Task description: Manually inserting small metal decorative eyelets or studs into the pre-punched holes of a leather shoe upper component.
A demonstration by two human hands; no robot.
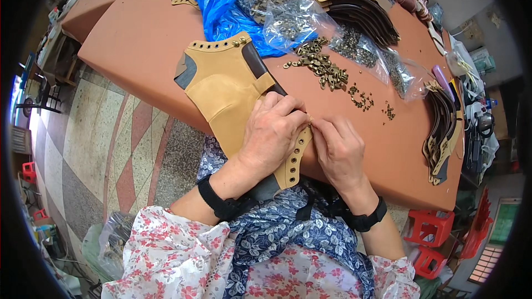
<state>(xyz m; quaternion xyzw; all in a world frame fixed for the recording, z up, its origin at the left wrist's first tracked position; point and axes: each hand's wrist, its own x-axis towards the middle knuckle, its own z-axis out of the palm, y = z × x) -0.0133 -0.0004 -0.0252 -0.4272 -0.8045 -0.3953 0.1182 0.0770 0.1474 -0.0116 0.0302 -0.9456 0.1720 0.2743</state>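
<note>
So both hands are pinched together on the same spot: the left hand [272,133] presses down on a tan leather shoe upper [233,91], fingers closed on its punched edge, and the right hand [339,152] pinches a tiny brass eyelet [310,120] right against that edge. Just beyond the fingertips sits a loose pile of brass eyelets [321,66] on the orange table [138,39], with a blue plastic bag [224,8] further past that.

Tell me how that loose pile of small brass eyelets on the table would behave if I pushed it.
The brass eyelets lie loose, with strays already scattered right, so they would probably spread, not slide together. Being small and rounded, some may roll across the smooth table.
</note>
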